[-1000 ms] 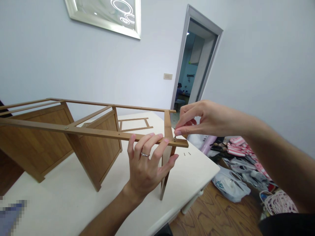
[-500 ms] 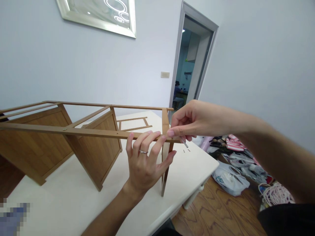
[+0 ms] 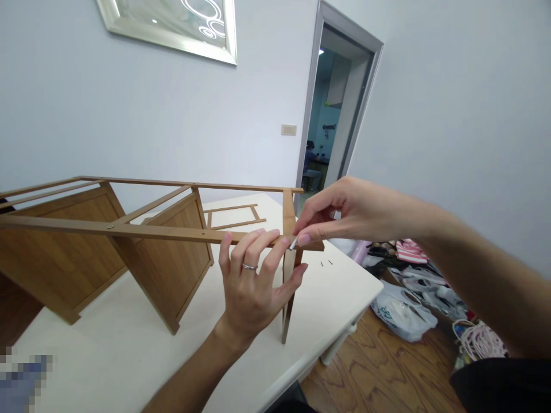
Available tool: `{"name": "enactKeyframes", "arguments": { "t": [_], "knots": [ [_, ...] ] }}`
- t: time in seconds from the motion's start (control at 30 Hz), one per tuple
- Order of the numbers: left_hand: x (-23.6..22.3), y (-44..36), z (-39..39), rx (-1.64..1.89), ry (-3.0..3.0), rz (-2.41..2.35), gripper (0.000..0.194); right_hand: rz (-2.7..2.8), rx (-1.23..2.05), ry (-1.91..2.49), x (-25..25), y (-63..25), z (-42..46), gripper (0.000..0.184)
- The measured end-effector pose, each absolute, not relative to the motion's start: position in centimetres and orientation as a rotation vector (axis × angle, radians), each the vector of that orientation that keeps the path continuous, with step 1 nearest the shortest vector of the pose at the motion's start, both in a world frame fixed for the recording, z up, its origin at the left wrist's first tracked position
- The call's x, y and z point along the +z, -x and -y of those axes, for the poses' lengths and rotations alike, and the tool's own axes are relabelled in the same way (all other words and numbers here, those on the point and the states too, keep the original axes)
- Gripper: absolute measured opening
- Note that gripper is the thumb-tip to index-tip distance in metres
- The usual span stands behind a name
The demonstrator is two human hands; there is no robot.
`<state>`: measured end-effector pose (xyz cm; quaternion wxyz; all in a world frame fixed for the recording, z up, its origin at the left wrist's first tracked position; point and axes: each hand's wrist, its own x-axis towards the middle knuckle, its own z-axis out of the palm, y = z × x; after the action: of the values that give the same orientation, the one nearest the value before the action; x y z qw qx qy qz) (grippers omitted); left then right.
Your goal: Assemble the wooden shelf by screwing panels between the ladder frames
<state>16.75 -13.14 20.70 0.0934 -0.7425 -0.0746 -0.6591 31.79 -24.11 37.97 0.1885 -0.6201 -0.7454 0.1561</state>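
A brown wooden shelf frame [image 3: 129,229] lies on its side on a cream table [image 3: 129,355]. My left hand [image 3: 253,287], with a ring on it, grips the near rail and the end leg [image 3: 288,298] at the frame's right corner. My right hand [image 3: 340,212] is pinched on a small thin metal tool [image 3: 293,244], and holds it at the corner joint beside my left fingertips. Two small screws [image 3: 326,263] lie on the table just right of the leg.
A small wooden ladder-shaped piece [image 3: 235,216] lies flat at the table's far side. The table's right edge drops to a wooden floor [image 3: 379,373] with a white bag [image 3: 404,315], clothes and shoes. An open doorway [image 3: 331,120] stands behind; a person sits far inside.
My right hand has turned: the metal tool pointed down to the right half a second ago and now points left at the joint. My left hand keeps its grip on the frame.
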Motion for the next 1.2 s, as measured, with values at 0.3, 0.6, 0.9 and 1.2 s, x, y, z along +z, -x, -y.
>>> {"name": "enactKeyframes", "arguments": {
  "t": [0.3,0.6,0.9,1.2],
  "knots": [
    [20.7,-16.7,13.2,-1.937,2.196,0.219,0.042,2.188,-0.022,1.759,37.6,-30.2,23.1,0.026],
    [20.8,-16.7,13.2,-1.948,2.197,0.217,0.042,2.107,0.181,1.793,37.4,-31.0,22.4,0.029],
    [20.8,-16.8,13.2,-1.962,2.199,0.22,0.042,2.271,0.388,1.572,38.1,-34.7,23.4,0.031],
    [20.7,-16.8,13.2,-1.964,2.208,0.226,0.043,2.222,0.23,1.615,38.0,-34.6,23.3,0.022]
  ]
}}
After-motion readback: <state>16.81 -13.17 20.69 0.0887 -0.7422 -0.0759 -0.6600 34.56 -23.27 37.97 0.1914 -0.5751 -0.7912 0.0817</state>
